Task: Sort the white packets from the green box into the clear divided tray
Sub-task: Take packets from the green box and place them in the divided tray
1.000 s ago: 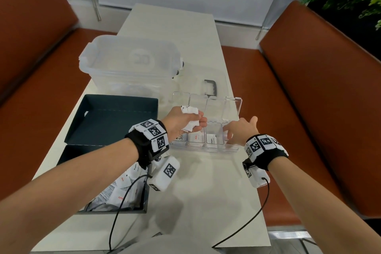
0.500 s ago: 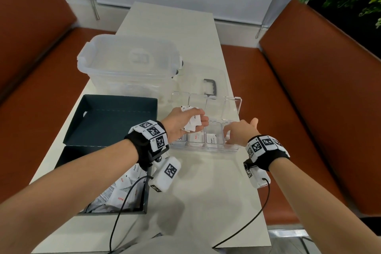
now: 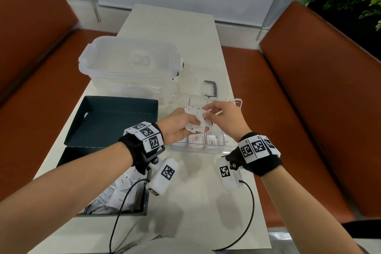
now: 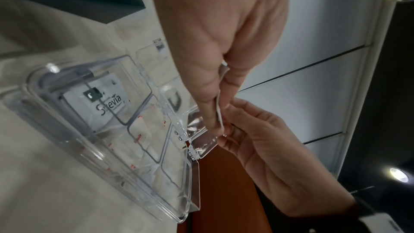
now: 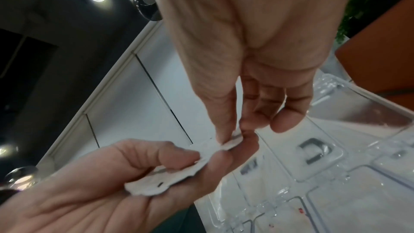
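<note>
At the left edge of the tabletop (image 3: 198,202) sits the green box (image 3: 142,208), still holding a heap of white packets (image 3: 121,194), with its lid (image 3: 115,121) lying open-side-up just beyond it. Behind the lid stands a big clear tub (image 3: 132,64). The left hand (image 3: 177,128), palm up, grips a small stack of packets (image 3: 195,121) with its thumb pressed on top of them. The right hand (image 3: 224,119) pinches the far edge of that stack between thumb and forefinger. Both hands hover over the clear divided tray (image 3: 206,149), whose near compartments already hold packets; the leftmost one reads "Stevia". A grey handle (image 3: 212,86) lies beyond the tray.
</note>
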A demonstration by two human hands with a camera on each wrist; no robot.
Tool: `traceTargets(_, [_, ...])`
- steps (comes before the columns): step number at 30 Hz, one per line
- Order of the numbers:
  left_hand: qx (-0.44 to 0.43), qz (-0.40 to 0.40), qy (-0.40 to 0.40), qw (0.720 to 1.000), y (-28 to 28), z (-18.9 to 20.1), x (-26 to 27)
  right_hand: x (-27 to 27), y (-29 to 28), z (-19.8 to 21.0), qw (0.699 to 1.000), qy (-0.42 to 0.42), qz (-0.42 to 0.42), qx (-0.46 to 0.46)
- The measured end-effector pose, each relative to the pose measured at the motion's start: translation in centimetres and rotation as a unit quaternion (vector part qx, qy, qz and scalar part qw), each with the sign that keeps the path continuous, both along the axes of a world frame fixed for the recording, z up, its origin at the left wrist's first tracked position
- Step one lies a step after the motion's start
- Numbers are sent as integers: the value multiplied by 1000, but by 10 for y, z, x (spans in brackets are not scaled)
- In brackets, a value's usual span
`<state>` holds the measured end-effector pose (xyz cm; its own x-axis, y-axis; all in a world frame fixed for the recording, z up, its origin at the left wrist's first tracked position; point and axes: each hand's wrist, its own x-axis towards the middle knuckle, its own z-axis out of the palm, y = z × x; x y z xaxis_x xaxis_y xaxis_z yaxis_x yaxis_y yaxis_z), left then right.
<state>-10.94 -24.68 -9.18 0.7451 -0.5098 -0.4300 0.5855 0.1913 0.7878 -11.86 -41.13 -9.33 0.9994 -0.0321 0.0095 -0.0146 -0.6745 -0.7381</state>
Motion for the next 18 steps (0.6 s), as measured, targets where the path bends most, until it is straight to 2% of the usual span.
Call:
traceTargets(4, [54, 22, -50, 997, 5, -5, -1, 3, -10, 2, 993, 8, -66, 98])
traceTargets(7, [56, 47, -61, 995, 7, -9, 1, 0, -15, 7, 979, 24, -82, 188])
traceTargets(18, [27, 51, -59, 997, 3, -13, 1, -6, -2, 1, 968, 82, -53, 232])
